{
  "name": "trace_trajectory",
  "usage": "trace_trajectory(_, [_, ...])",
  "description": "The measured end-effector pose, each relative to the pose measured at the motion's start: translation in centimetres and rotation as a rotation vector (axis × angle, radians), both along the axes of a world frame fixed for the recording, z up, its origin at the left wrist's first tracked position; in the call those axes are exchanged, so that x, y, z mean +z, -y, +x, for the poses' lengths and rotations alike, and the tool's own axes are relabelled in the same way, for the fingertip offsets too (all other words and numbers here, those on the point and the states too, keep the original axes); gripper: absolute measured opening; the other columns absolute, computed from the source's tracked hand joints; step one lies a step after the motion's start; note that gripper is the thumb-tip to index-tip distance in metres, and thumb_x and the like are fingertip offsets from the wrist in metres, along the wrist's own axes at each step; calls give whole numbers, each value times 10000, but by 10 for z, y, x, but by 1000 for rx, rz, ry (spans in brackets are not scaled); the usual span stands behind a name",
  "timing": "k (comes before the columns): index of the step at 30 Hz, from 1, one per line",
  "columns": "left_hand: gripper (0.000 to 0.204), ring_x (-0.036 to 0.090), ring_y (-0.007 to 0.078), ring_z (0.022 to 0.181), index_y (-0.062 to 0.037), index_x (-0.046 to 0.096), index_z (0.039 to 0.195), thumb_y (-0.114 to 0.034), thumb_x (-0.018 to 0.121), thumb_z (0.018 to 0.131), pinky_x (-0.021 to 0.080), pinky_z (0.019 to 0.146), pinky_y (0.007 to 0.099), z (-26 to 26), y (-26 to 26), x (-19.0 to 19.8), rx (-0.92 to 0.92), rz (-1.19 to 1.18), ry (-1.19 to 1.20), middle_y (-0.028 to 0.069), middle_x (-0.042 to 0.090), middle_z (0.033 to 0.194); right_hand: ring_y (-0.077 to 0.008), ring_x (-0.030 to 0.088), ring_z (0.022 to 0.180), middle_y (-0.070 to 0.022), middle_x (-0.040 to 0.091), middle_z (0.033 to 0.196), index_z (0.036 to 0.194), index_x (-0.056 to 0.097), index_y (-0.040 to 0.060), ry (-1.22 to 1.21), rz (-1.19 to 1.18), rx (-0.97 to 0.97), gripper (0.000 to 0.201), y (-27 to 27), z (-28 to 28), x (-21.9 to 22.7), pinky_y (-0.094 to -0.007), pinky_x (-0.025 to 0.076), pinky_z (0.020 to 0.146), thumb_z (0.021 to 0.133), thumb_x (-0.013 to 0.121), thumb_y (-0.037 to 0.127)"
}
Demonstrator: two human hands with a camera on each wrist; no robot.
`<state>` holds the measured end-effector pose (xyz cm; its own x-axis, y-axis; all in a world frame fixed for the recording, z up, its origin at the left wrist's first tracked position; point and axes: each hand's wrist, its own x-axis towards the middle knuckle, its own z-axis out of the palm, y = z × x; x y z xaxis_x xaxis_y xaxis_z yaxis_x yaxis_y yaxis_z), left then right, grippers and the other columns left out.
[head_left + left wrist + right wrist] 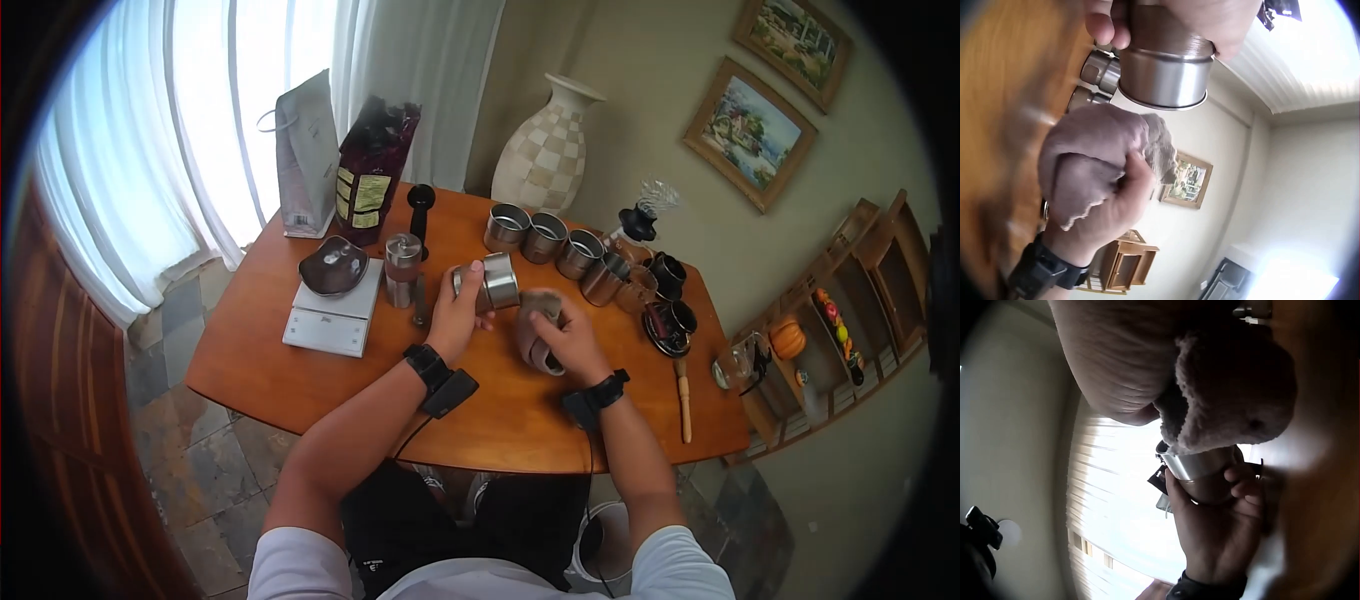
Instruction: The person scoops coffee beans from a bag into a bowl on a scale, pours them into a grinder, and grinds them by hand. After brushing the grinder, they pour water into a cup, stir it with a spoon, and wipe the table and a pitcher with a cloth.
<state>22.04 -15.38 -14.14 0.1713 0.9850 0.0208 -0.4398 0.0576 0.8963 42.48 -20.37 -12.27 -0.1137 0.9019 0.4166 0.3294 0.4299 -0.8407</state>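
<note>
My left hand [458, 312] grips a brushed stainless steel canister [501, 282], tilted on its side above the wooden table, its polished rim end toward my right hand [576, 342]. Bunched in the right hand is a greyish-mauve cloth [532, 338], with the thumb pressed over it. In the left wrist view, a gap shows between the cloth [1088, 150] and the rim of the canister [1163, 81]. The right wrist view has the cloth [1241, 394] overlapping the canister's rim, with left fingers wrapped round the canister body.
Behind the hands stand several metal canisters [545, 238] in a row, near a glass dripper [636, 224] and dark cups [668, 275]. At left are a white scale [328, 331] under a dark dish [334, 267], a cylindrical grinder [403, 262] and bags [375, 170]. A brush [684, 405] lies right.
</note>
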Motion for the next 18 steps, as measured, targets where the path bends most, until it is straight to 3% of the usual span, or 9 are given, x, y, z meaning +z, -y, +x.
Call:
trace_trajectory(3, [727, 665, 163, 767, -61, 414, 1416, -636, 572, 1000, 548, 560, 287, 2, 2, -3, -52, -15, 52, 103, 643, 1055, -78, 615, 878, -4, 712, 976, 1162, 712, 4, 131, -10, 26, 240, -9, -13, -14, -283, 516, 788, 971, 734, 148])
trace_trajectory(4, [748, 667, 171, 768, -67, 410, 1423, -656, 570, 991, 555, 570, 295, 2, 1, -5, -75, -56, 63, 106, 640, 1062, -63, 599, 826, 3, 712, 900, 1102, 737, -4, 62, -14, -6, 229, -11, -15, -14, -270, 505, 746, 960, 762, 174])
trace_trajectory(9, [768, 669, 182, 766, -92, 408, 1430, -697, 551, 978, 552, 579, 307, 0, -2, -8, -130, -204, 206, 122, 633, 1093, -66, 588, 748, -10, 701, 798, 1101, 748, -9, 9, -20, -41, 234, -49, -31, 17, -270, 494, 679, 946, 764, 165])
trace_trajectory(11, [729, 648, 174, 725, -106, 420, 1401, -695, 533, 986, 533, 566, 299, -1, -5, -13, -188, -280, 205, 112, 611, 1063, -151, 663, 697, -93, 733, 794, 1089, 761, 19, 278, 88, -91, 240, -65, -45, 38, -323, 514, 663, 916, 767, 185])
trace_trajectory(12, [729, 648, 174, 725, -106, 420, 1401, -695, 533, 986, 533, 566, 299, 0, -7, -17, -189, -281, 205, 112, 611, 1063, -151, 663, 697, -93, 733, 794, 1089, 761, 19, 277, 87, -92, 240, -76, -51, 41, -323, 514, 663, 916, 767, 185])
trace_trajectory(14, [603, 602, 138, 635, -110, 468, 1312, -633, 530, 1020, 499, 527, 279, 3, -9, -22, -115, -247, 127, 62, 588, 947, -323, 713, 749, -185, 726, 838, 1012, 769, 62, 521, 74, -133, 207, -98, -65, 44, -423, 534, 677, 897, 740, 232])
trace_trajectory(15, [603, 602, 138, 635, -110, 468, 1312, -633, 530, 1020, 499, 527, 279, 4, -9, -22, -116, -243, 126, 62, 588, 947, -323, 713, 749, -185, 726, 838, 1012, 769, 62, 520, 77, -135, 207, -110, -68, 42, -423, 534, 677, 897, 740, 232])
trace_trajectory(17, [468, 553, 104, 562, -114, 501, 1208, -552, 544, 1049, 471, 493, 261, 4, -8, -22, -62, -218, 135, 14, 551, 842, -419, 686, 844, -203, 713, 861, 917, 750, 84, 782, 106, -184, 192, -128, -78, 38, -509, 532, 707, 903, 696, 268])
trace_trajectory(18, [468, 553, 104, 562, -114, 501, 1208, -552, 544, 1049, 471, 493, 261, 3, -8, -22, -56, -220, 136, 14, 551, 842, -415, 691, 858, -188, 713, 854, 872, 727, 86, 812, 109, -204, 200, -133, -83, 37, -527, 535, 725, 918, 663, 270])
